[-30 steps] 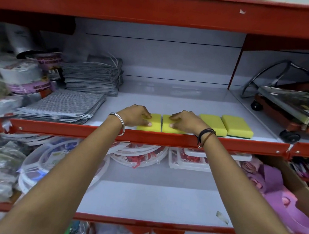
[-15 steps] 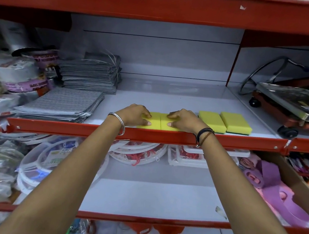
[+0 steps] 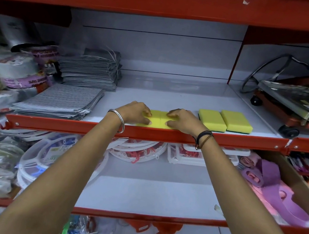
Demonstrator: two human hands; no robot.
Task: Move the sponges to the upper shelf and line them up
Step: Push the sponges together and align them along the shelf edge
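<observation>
Several yellow sponges with dark green undersides lie along the front of the upper shelf. My left hand grips the left middle sponge. Beside it, my right hand grips the right middle sponge. These two sponges touch each other edge to edge. To the right, two more sponges sit side by side, free of my hands. Both hands cover the outer halves of the sponges they hold.
Stacks of grey striped cloths and tape rolls fill the shelf's left side. A metal scale on wheels stands in the right bay. The lower shelf holds round plastic packs, white trays and purple items.
My two hands have pushed the middle sponges together until the gap between them closed. The two sponges at the right have not moved.
</observation>
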